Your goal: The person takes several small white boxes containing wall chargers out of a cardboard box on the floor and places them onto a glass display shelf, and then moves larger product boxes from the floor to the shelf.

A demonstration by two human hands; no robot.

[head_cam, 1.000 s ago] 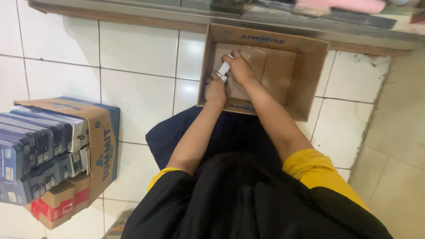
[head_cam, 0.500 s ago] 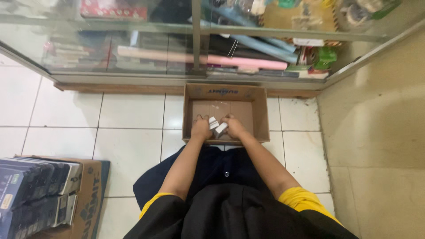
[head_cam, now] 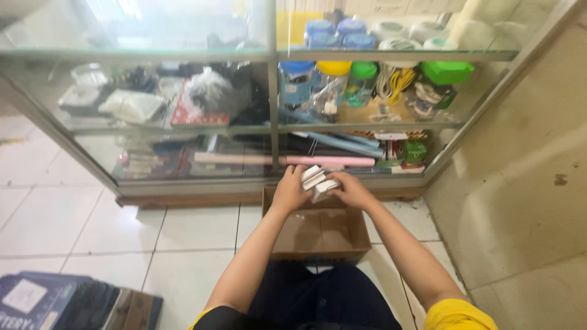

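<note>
Two hands up together, lifted clear above the open cardboard box point(head_cam: 321, 235) and holding a small stack of white packs point(head_cam: 317, 181) between them. The left hand point(head_cam: 290, 190) wraps the stack from its side, fingers curled round the near edge, thumb on top. The right hand point(head_cam: 350, 189) closes in from the other side, fingertips pinching the lower pack. Both are grasping, neither slack.

The packs sit in the air just in front of the glass cabinet point(head_cam: 269, 98), about level with its bottom shelf and directly over the far rim of the box. The box on the tiled floor point(head_cam: 189, 229) looks empty from here, bare brown bottom showing.

My read: this is the carry stage, packs out of the box and gathered into one bundle. The stack looks a bit fanned, upper packs skewed against the lower one, so squaring them up seems the call before they go anywhere. A firm two-sided squeeze matters, since loose small packs could slide apart.

Pose now: both forearms stretch forward from the lap, elbows bent a little, converging to a point at the stack. Wrists are roughly level, the left palm turned inward, the right hand tilted knuckles-up. Yellow sleeve cuffs point(head_cam: 455, 315) show at the bottom edge.

Off at bottom left, a second carton point(head_cam: 73, 302) holds dark blue packets, well apart from the hands. Behind the glass sit jars, rolls and bagged goods, untouched.
</note>
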